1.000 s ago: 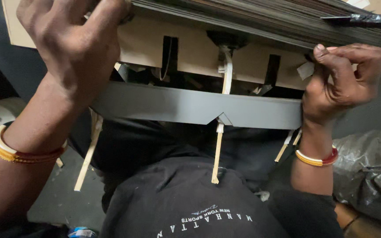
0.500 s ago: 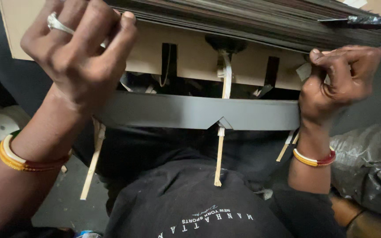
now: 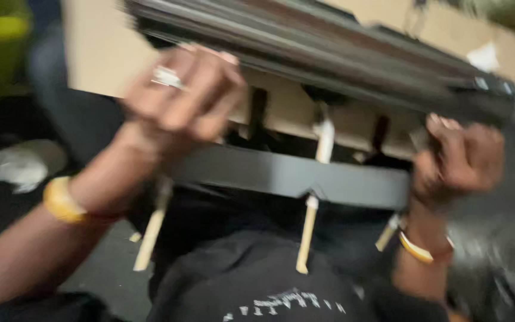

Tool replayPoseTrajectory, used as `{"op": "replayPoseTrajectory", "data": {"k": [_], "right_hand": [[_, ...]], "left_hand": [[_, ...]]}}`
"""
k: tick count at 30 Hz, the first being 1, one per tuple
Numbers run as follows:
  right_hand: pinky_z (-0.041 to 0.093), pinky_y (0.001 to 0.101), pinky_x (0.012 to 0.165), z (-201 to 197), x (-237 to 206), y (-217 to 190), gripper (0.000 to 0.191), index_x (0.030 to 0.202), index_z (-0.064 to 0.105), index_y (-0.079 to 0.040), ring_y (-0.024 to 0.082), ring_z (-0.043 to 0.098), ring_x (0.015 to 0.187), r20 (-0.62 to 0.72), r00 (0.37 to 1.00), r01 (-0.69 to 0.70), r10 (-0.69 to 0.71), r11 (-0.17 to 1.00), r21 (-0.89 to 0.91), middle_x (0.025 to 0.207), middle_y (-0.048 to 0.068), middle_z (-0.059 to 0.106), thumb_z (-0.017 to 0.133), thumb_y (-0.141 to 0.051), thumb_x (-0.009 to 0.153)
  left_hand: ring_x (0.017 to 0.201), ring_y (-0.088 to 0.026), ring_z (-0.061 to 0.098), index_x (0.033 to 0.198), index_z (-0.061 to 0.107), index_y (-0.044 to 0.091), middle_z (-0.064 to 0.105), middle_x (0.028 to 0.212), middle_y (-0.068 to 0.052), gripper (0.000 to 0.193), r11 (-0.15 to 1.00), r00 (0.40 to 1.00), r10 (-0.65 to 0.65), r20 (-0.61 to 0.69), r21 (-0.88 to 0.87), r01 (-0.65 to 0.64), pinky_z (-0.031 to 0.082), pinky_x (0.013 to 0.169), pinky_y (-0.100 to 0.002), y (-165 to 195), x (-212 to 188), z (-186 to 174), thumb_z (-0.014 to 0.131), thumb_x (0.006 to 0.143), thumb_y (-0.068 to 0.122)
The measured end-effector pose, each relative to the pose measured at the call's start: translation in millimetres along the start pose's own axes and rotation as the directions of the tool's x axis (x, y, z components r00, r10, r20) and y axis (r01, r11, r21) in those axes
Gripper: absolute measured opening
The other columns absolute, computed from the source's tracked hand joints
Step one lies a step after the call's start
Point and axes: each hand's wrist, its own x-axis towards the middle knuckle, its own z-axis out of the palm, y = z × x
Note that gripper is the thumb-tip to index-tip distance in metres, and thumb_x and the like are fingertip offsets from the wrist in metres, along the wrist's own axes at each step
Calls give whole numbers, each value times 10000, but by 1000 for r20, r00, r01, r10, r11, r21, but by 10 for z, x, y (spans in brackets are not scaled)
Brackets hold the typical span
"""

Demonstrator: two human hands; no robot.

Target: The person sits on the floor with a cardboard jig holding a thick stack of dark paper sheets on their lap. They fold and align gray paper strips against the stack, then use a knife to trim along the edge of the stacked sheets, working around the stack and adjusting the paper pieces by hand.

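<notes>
Blurry frame; I judge we're mid-step squaring the dark sheet stack (image 3: 329, 53) on the cardboard panel (image 3: 99, 56). Left hand (image 3: 180, 98) clenched at its front edge, right hand (image 3: 457, 161) clamped on the far end. Next needs a steady two-handed grip. Grey strip (image 3: 287, 176) and hanging pale ties (image 3: 306, 232) crowd underneath

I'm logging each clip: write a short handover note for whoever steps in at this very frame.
Left hand: fingers curled over the near edge of the stack of thin dark sheets lying on the tan cardboard panel.
Right hand: closed on the stack's right end.
Grey flat strip hangs below on pale cords.
Done: both ends gripped.
Left: cannot tell; the frame is blurred.
</notes>
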Motion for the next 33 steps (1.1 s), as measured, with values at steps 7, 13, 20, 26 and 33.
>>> {"op": "replayPoseTrajectory", "data": {"k": [7, 13, 20, 26, 33], "right_hand": [[435, 347, 763, 6, 6, -72, 101, 968, 706, -46, 247, 570, 840, 131, 985, 140, -115, 971, -195, 934, 82, 630, 674, 49, 981], [467, 300, 821, 66, -121, -5, 130, 994, 684, -61, 195, 615, 926, 133, 986, 129, -99, 962, -239, 993, 38, 638, 641, 62, 993], [536, 357, 840, 2, 109, -104, 124, 1053, 767, -39, 261, 668, 920, 142, 989, 69, -42, 979, -191, 1030, 103, 717, 711, 40, 974], [567, 382, 902, -392, 406, -352, 218, 1148, 761, -33, 293, 714, 994, 200, 979, -27, 31, 999, -23, 1090, 120, 750, 687, 53, 962], [480, 483, 983, -814, 363, -817, 768, 1287, 644, 23, 380, 636, 1118, 499, 853, -74, -154, 910, 407, 1213, 193, 680, 839, -426, 695]], "left_hand": [[803, -202, 647, 797, 683, 6, 618, 841, -79, 154, 996, 991, -59, -118, -71, 50, 592, 837, -352, -191, 14, -113, 674, 933, 78], [828, -232, 659, 817, 696, -70, 618, 855, -104, 159, 996, 997, -44, -63, -81, 39, 596, 861, -362, -185, -89, -88, 659, 928, 38], [799, -221, 660, 854, 695, -9, 649, 861, -119, 98, 999, 999, 47, 24, 15, -48, 591, 829, -360, -124, 35, -26, 657, 913, 60], [937, -211, 669, 1275, 693, 38, 657, 1114, -83, 299, 983, 924, -159, 348, -34, 182, 547, 1046, -366, 264, 140, -414, 713, 996, 146], [1061, -357, 651, 1314, 592, -39, 673, 1164, -184, 912, 734, 847, 15, 532, -581, 352, 460, 958, -455, 985, 188, -587, 828, 573, 438]]}}
